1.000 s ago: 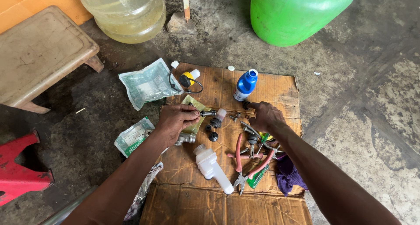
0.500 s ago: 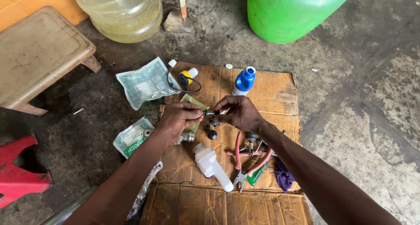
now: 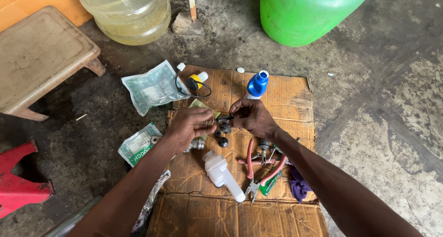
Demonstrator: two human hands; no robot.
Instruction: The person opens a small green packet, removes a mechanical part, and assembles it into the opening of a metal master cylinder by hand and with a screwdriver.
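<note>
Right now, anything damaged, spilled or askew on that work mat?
No spill visible. The cardboard sheet is creased and stained, its edges worn. Both hands' fingers pinch a small metal fitting above it; pink-handled pliers lie crossed over other tools.

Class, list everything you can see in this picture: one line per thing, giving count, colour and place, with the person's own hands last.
cardboard: one, brown, flat on the floor
small fitting: one, dark metal, held between both hands
blue bottle: one, blue with white cap, far side of cardboard
white tap: one, white, near side of cardboard
pliers: one, pink handles, right of tap
purple cloth: one, purple, right edge of cardboard
plastic packets: two, clear and green, left of cardboard
green drum: one, green, top
water jug: one, clear yellowish, top left
stool: one, beige, left
left hand: grip on fitting
right hand: grip on fitting
</note>
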